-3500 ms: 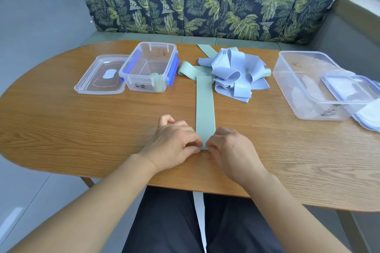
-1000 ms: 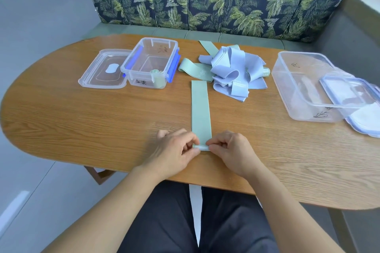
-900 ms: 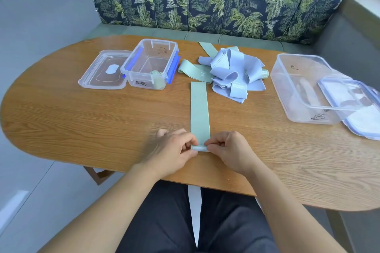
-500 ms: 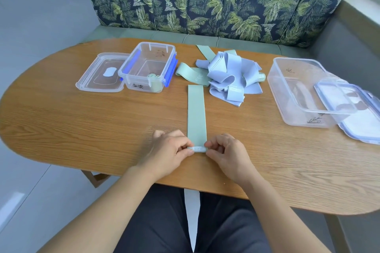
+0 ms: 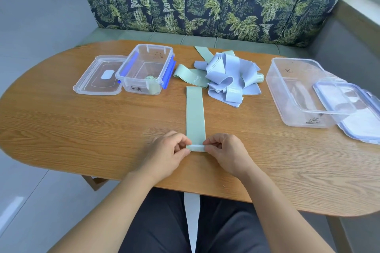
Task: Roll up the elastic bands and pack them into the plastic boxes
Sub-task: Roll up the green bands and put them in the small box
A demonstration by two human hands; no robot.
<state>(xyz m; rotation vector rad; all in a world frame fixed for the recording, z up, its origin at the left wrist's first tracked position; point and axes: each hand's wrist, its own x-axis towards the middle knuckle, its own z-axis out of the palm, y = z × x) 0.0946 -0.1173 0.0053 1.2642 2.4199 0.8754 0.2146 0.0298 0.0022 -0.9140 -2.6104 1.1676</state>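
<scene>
We pinch, with left hand (image 5: 168, 154) and right hand (image 5: 228, 154), the roll (image 5: 197, 147) newly started at the near end of the flat pale-green elastic band (image 5: 195, 113), so rolling advances.

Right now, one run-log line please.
green band: partly rolled | left hand: pinches it | right hand: pinches it | small box: holds one roll

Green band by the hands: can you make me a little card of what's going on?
Green band: flat on the table, near end rolled up small
Left hand: pinches the rolled end's left side
Right hand: pinches its right side
Small box: open, one rolled band inside
Big box: open, no bands seen inside
Pile: loose blue and green bands
</scene>
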